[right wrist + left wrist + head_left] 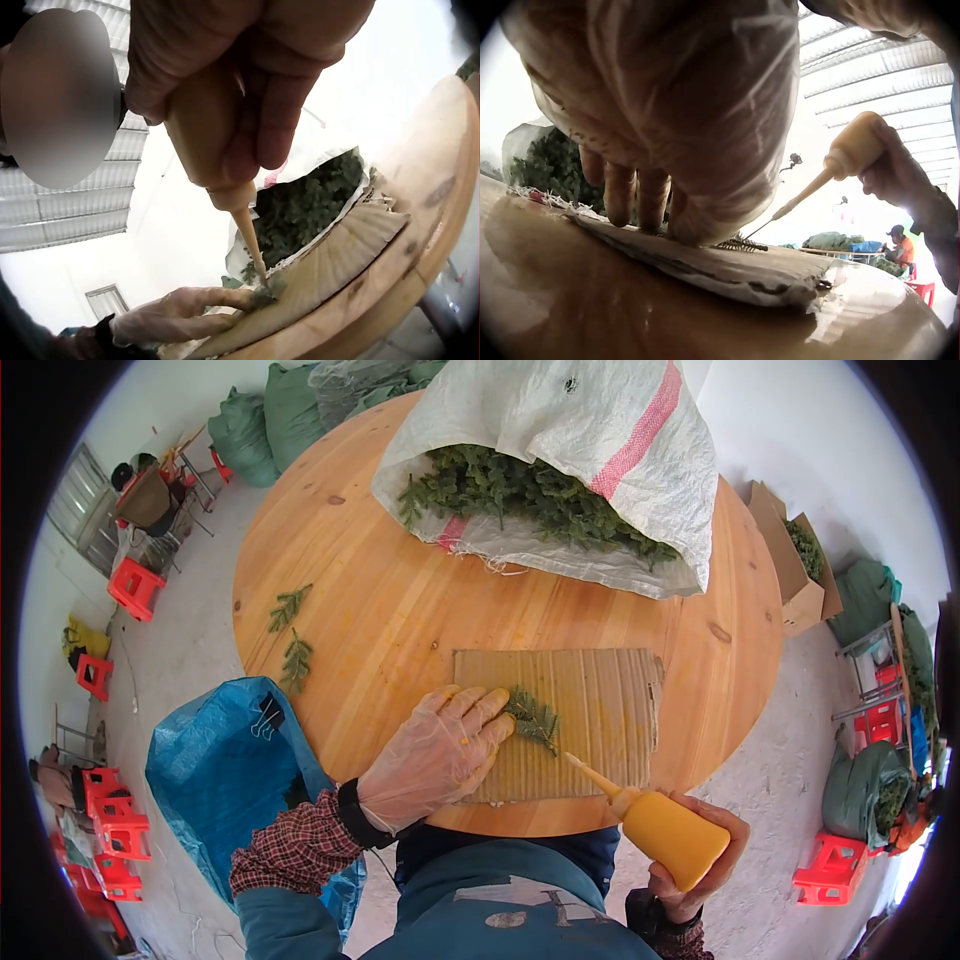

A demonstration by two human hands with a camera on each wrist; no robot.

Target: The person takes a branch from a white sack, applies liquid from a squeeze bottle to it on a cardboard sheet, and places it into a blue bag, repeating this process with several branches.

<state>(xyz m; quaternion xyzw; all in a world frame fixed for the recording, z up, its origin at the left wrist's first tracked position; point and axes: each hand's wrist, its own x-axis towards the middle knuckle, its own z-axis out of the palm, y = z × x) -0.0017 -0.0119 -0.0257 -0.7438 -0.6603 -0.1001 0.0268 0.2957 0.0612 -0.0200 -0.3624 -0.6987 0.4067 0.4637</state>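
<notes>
My left hand point(435, 755), in a clear plastic glove, rests on a ridged cardboard sheet point(605, 705) and pinches one end of a small green needle sprig point(536, 718). The sprig's other end points toward my right hand point(722, 850), which is bare and grips a yellow squeeze bottle point(675, 838). Tilted down and leftward, the bottle has a long thin nozzle whose tip is right by the sprig's free end. In the right wrist view the nozzle tip point(260, 271) overlaps the sprig point(268, 292). Yellow specks mark the glove and cardboard.
A white woven sack point(560, 420) full of green branches lies across the round wooden table point(380, 610). Two loose sprigs point(297, 660) lie at its left. A blue bag point(195, 760) hangs open beside my left forearm. Red stools point(832, 870) and green sacks surround the table.
</notes>
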